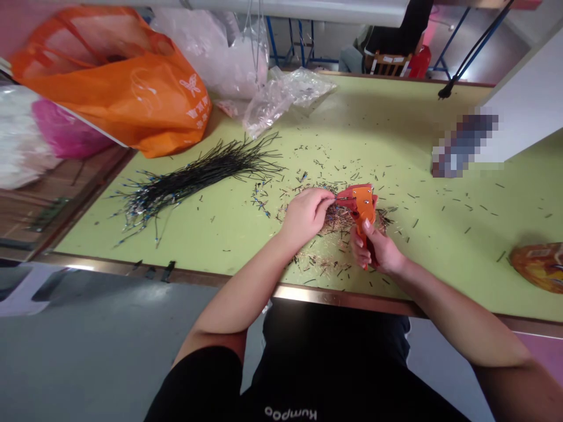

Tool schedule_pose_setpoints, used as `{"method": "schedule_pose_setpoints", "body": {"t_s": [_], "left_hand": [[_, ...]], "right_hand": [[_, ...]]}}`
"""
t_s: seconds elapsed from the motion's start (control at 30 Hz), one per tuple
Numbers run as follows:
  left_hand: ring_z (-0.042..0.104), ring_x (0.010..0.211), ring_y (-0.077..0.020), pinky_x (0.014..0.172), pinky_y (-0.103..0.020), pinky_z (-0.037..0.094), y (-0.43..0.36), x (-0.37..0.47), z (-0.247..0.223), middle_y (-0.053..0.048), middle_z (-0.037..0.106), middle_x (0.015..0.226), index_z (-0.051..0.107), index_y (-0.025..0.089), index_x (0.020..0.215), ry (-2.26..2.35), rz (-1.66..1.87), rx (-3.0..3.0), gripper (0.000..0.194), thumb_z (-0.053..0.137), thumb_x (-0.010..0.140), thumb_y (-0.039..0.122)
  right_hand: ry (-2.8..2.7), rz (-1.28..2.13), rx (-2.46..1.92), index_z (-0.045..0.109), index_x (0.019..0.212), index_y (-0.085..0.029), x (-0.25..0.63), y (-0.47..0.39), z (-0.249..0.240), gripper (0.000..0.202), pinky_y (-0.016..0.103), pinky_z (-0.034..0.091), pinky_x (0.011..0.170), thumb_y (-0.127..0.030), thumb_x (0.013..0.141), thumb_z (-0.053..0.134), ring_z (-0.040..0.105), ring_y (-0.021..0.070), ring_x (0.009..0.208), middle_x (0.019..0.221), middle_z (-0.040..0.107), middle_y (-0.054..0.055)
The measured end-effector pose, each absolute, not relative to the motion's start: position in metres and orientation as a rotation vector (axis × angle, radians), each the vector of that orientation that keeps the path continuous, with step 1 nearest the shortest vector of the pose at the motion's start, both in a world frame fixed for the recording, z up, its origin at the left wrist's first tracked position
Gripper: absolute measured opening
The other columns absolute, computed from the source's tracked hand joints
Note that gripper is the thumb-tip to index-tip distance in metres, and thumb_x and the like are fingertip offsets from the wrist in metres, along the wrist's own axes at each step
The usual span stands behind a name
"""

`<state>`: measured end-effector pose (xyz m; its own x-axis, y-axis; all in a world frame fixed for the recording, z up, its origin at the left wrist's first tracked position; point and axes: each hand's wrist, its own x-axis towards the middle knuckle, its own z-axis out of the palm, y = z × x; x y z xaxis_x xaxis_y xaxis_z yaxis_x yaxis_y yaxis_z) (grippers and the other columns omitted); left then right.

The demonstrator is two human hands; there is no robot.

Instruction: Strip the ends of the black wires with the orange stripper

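My right hand (377, 249) is wrapped round the handles of an orange and red wire stripper (364, 202), whose jaws point left. At those jaws, my left hand (308, 214) has its thumb and fingers pressed together. Whatever it pinches is too small to make out. Cut black bits and fine copper-coloured strands (323, 258) lie scattered under and around both hands on the yellow-green table (246, 252). To the left rests a long bundle of black wires (197, 176), with blue and silvery ends at its lower left.
An orange bag (145, 99) stands at the back left, beside clear plastic bags (281, 97) and a pink bag (68, 129). A yellow-brown packet (539, 266) lies at the right edge. A white panel (528, 99) rises at the right. Beyond the table sits a person (398, 35).
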<state>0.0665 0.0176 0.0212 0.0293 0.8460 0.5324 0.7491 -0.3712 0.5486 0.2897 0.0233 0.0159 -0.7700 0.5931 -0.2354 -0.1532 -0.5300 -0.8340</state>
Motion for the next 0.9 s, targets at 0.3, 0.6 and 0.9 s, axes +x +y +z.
{"method": "schedule_pose_setpoints", "body": {"t_s": [0.3, 0.6, 0.9], "left_hand": [[0.071, 0.086, -0.0214, 0.083, -0.036, 0.055, 0.020, 0.050, 0.030, -0.003, 0.075, 0.085, 0.067, 0.023, 0.094, 1.767, 1.442, 2.105, 0.018, 0.053, 0.106, 0.023], [0.072, 0.094, -0.0220, 0.090, -0.038, 0.055, 0.024, 0.039, 0.029, -0.004, 0.078, 0.091, 0.070, 0.022, 0.103, 1.892, 1.542, 2.025, 0.017, 0.056, 0.106, 0.031], [0.074, 0.088, -0.0220, 0.082, -0.037, 0.058, 0.009, 0.073, 0.033, -0.005, 0.081, 0.091, 0.075, 0.022, 0.104, 1.712, 1.476, 2.372, 0.015, 0.060, 0.104, 0.022]], "right_hand": [[-1.177, 1.837, -0.560, 0.066, 0.078, -0.025, 0.292, 0.023, 0.031, 0.052, 0.030, 0.053, 0.052, -0.073, 0.094, 0.065, 0.055, 0.0148, 0.051, 0.059, 0.055, -0.003], [-1.004, 1.550, -0.675, 0.070, 0.086, -0.025, 0.314, 0.058, 0.044, 0.045, 0.034, 0.060, 0.065, -0.070, 0.088, 0.073, 0.063, 0.0181, 0.067, 0.073, 0.061, 0.000], [-1.400, 1.891, -0.692, 0.072, 0.112, -0.029, 0.291, 0.021, 0.015, 0.060, 0.046, 0.062, 0.082, -0.083, 0.086, 0.066, 0.070, 0.0296, 0.096, 0.102, 0.072, 0.009]]}}
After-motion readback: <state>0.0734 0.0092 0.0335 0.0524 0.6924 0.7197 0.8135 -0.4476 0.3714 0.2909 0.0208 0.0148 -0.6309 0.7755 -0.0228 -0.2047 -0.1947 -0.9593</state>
